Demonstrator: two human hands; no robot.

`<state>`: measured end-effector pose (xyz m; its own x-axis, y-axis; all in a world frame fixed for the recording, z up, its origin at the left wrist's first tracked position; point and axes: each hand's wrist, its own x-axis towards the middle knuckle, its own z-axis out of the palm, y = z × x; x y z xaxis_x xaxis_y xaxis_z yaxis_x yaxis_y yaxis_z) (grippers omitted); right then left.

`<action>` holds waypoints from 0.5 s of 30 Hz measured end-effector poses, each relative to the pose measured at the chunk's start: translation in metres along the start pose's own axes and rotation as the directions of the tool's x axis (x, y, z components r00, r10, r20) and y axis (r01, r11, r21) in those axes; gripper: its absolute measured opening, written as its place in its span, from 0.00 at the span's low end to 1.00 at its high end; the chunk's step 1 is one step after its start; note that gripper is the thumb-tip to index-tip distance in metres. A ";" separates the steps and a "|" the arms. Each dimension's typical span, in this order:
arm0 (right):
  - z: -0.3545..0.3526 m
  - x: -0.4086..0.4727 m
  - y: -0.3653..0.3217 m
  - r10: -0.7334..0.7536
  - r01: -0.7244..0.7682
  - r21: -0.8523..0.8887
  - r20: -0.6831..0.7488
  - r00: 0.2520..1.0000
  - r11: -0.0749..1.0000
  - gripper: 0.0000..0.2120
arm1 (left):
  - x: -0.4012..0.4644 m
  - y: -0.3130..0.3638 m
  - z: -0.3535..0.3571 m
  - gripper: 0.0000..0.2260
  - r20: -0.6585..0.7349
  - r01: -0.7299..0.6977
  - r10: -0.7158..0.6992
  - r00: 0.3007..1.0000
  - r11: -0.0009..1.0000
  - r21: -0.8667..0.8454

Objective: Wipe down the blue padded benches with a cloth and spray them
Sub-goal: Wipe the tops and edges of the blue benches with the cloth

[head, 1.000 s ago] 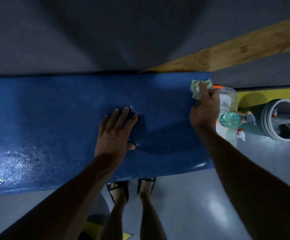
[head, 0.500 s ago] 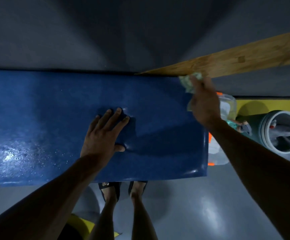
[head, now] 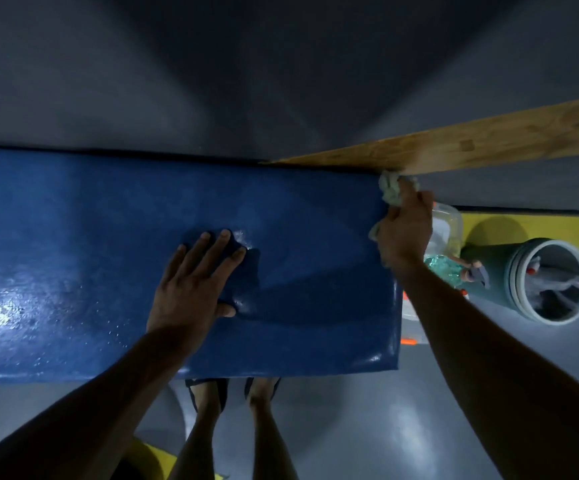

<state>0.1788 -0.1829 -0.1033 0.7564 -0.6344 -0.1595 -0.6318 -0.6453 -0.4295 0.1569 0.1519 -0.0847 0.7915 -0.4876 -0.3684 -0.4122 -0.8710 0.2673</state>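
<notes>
- R hand (head: 404, 233) has its fingers curled tight round a bunched pale-green cloth (head: 390, 192); cloth pokes out past the fingertips and a bit hangs below the palm.
- Cloth sits right at the far R corner of the blue padded bench (head: 108, 258), touching the pad's end edge, just under the wooden plank (head: 471, 147) that runs off to the R.
- L hand (head: 198, 285) lies flat w/ fingers straight and spread, pressing into the pad near its middle; vinyl dents round the fingertips and thumb. Holds nothing.
- Bench runs L to R in front of the person; wet shine and droplets on the L part, a smaller gloss near the L fingertips.
- Beyond the bench end, partly behind the R wrist: a clear plastic container (head: 449, 223), and a teal spray bottle (head: 443, 268) just beside the forearm.
- Further R, a grey-green bucket (head: 551, 282) w/ stuff inside, can't tell what; yellow floor stripe (head: 558, 226) behind it.
- Person's two feet in sandals (head: 208, 393) stand at the near bench edge on grey floor.
- Vs half a sec ago: cloth hand was above the corner, against the plank; now lower, on the end edge. L hand same spot, same flat press.
</notes>
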 end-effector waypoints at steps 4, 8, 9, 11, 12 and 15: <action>-0.002 0.034 0.012 0.049 -0.048 0.052 -0.005 0.999 0.997 0.18 | -0.001 0.001 0.000 0.52 0.007 0.004 -0.004 1.000 1.000 0.002; -0.004 0.015 0.024 0.093 -0.095 0.096 0.023 0.995 0.991 0.19 | -0.002 0.001 0.000 0.52 0.026 0.018 -0.018 0.999 1.000 -0.001; -0.003 0.002 0.024 0.060 -0.060 0.098 0.005 0.998 0.993 0.21 | -0.003 0.001 -0.001 0.51 0.028 0.020 -0.020 0.999 1.000 -0.003; -0.005 -0.027 0.025 -0.116 0.116 0.020 0.021 0.993 0.993 0.25 | -0.003 0.002 -0.001 0.51 0.021 0.020 -0.020 1.000 1.000 -0.006; -0.010 -0.034 0.029 -0.230 0.232 -0.027 0.062 0.971 0.972 0.25 | -0.003 0.002 -0.001 0.51 0.016 0.016 -0.016 1.000 1.000 -0.002; -0.029 -0.013 0.041 -0.420 0.439 -0.164 0.137 0.897 0.884 0.24 | -0.003 0.001 -0.001 0.51 0.007 0.000 -0.001 1.000 1.000 0.002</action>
<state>0.1376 -0.2135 -0.0931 0.9672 -0.2398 -0.0841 -0.2541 -0.9182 -0.3040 0.1546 0.1524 -0.0823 0.7886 -0.4876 -0.3747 -0.4128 -0.8714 0.2650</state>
